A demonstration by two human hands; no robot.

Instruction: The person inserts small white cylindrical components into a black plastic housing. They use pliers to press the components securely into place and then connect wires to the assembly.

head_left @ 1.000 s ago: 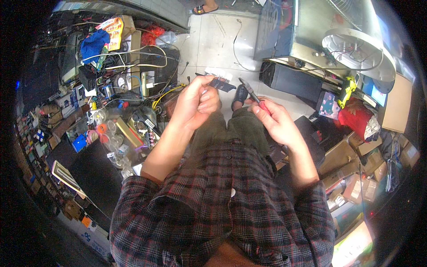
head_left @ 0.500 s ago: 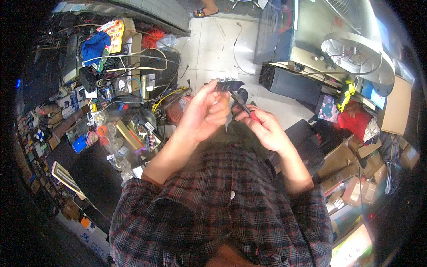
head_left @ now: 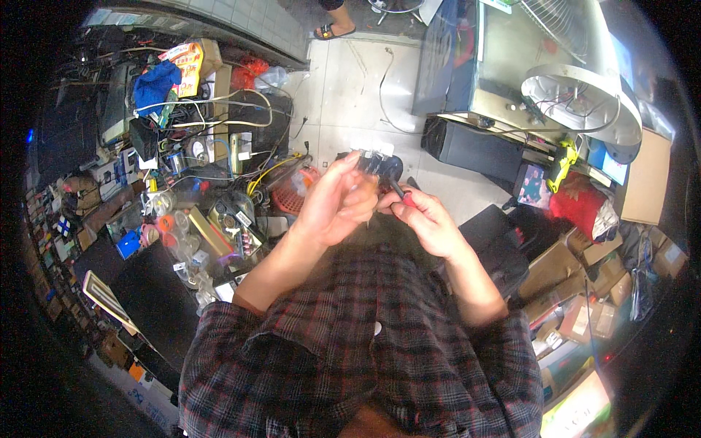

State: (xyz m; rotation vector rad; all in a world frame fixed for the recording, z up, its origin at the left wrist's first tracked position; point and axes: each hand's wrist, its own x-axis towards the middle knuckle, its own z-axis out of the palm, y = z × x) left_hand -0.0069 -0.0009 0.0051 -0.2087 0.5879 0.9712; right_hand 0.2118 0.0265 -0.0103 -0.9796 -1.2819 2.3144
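your bare left hand (head_left: pixel 337 201) and bare right hand (head_left: pixel 429 223) have drawn together over your lap: a second ago the tool's tip stood well off to the right of the part, and now the two lie close beside each other. the small black bar-shaped part (head_left: pixel 372 163) has also turned, showing a broader face, with pale, glossy bits along its far edge. that suggests the tool is now being worked at the part, though the dark tip is lost against the dark shoe behind, so you cannot tell from here whether it touches.

your left hand is closed, pinching the part by its left end between thumb and fingers; most of it sticks out to the right, clear of the fingertips. your right hand is wrapped around the plier-like tool with a red handle and dark metal front (head_left: pixel 408 198), its front pointing up and left toward the part's right end. beyond lies the pale tiled floor (head_left: pixel 343 80); an orange-red plastic basket (head_left: pixel 288 198) sits left of your left hand.
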